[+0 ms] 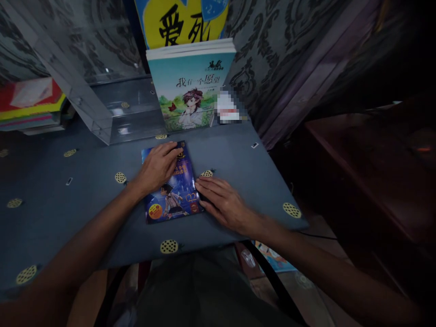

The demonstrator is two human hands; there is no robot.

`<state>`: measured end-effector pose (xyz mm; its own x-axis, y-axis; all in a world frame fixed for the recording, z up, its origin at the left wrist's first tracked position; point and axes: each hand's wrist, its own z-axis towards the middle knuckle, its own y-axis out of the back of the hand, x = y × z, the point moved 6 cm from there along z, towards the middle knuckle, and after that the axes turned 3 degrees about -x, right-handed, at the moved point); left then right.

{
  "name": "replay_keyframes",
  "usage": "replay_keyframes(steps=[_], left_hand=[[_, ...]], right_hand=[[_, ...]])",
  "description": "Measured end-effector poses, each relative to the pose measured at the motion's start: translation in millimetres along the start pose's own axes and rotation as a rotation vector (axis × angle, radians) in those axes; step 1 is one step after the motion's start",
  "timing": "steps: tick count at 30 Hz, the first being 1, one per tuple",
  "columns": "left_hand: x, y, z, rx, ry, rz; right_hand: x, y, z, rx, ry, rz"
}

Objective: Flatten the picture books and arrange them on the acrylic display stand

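A blue comic-style book [175, 195] lies flat on the grey-blue tablecloth [98, 195], its cover facing up with a cartoon figure and the number 22. My left hand [159, 164] rests on the upper part of the cover, fingers stretched out and pointing to the right. Along the book's right edge lies my right hand [223, 200], its fingers extended and touching that edge, the palm side down toward the cloth. Behind the book, several white-edged books with a green cover [190, 97] stand upright.
A clear acrylic stand [98, 116] is left of the upright books. More books [32, 106] are stacked at the far left. A yellow and blue book [184, 22] stands at the back. The table's right edge drops beside a dark red surface [371, 168].
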<state>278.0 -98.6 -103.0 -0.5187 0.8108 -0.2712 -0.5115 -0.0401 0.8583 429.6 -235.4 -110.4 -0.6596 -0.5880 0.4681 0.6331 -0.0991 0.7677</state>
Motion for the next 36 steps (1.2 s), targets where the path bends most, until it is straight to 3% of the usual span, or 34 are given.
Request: replay_keyframes(steps=[9, 26, 30, 36], left_hand=[[-2, 1.3, 0, -0.006, -0.022, 0.024], [0, 0.0, -2, -0.001, -0.031, 0.030], [2, 5.2, -2, 0.021, -0.092, 0.026], [17, 16.8, -5, 0.081, -0.211, -0.026]], right_hand=[[25, 11, -20, 0.023, -0.016, 0.017], [28, 12, -16, -0.104, 0.014, -0.004], [35, 6, -12, -0.128, 0.059, -0.011], [52, -21, 6, -0.104, 0.120, -0.023]])
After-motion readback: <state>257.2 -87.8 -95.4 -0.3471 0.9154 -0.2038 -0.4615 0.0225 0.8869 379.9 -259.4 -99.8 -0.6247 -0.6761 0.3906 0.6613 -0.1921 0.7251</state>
